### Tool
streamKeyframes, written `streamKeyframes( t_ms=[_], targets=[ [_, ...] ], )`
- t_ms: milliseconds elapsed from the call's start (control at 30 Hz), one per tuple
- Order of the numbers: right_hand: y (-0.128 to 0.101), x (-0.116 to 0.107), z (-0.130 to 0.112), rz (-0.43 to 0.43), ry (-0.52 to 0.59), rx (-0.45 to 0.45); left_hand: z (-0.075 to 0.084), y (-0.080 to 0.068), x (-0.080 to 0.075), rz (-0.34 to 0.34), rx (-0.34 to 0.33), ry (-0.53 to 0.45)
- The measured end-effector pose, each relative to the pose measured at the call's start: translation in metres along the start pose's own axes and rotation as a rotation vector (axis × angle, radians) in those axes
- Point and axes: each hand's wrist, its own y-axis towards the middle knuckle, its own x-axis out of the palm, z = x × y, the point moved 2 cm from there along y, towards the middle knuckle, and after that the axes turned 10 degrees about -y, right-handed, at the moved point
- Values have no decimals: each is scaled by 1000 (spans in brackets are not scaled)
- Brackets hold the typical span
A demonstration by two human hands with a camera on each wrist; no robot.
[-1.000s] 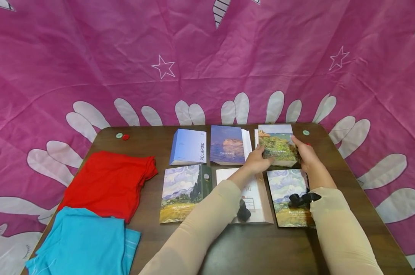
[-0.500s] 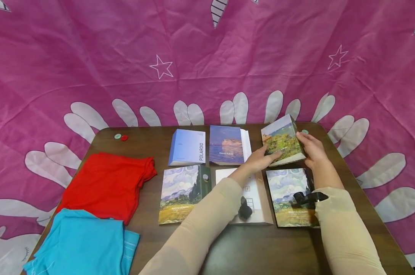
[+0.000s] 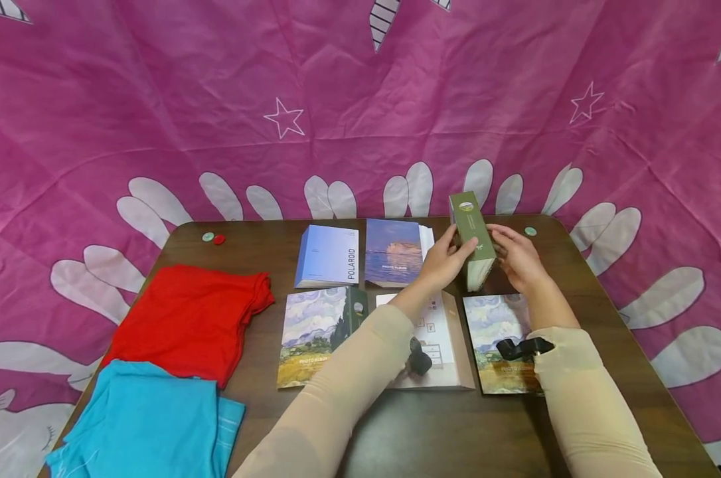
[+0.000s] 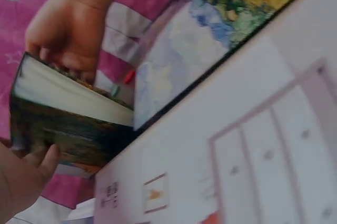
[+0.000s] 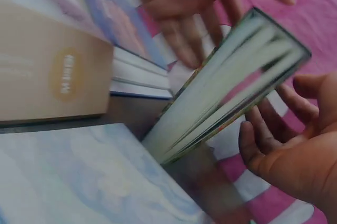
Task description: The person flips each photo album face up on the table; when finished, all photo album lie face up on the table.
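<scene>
Where hands meet: upright album point(image 3: 473, 239)

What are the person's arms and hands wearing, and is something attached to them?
Both arms wear long, close-fitting beige sleeves down to the wrists. The left hand and the right hand are bare, with no gloves. A small black device sits under the left forearm and another black device at the right wrist.

PLACE: makeshift recording set, you face it | SIGNS: pink star-print cloth backdrop point(image 3: 360, 99) behind dark wooden table point(image 3: 456, 431) | PROPS: photo albums point(image 3: 390, 255), folded shirts point(image 3: 187, 318)
</scene>
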Motion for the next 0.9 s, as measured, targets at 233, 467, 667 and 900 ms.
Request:
streamKeyframes(
  t_ms=[233, 467, 667, 900],
  targets=[
    [10, 6, 24, -95, -378, 205, 3, 1, -9, 59, 46, 83],
    [12, 1, 27, -72, -413, 233, -7, 1, -12, 11, -54, 93],
    [13, -13, 20, 44, -576, 235, -13, 2, -10, -79, -159, 86],
    [3, -27, 22, 150, -675, 248, -14, -2, -6, -160, -186, 90]
  ],
)
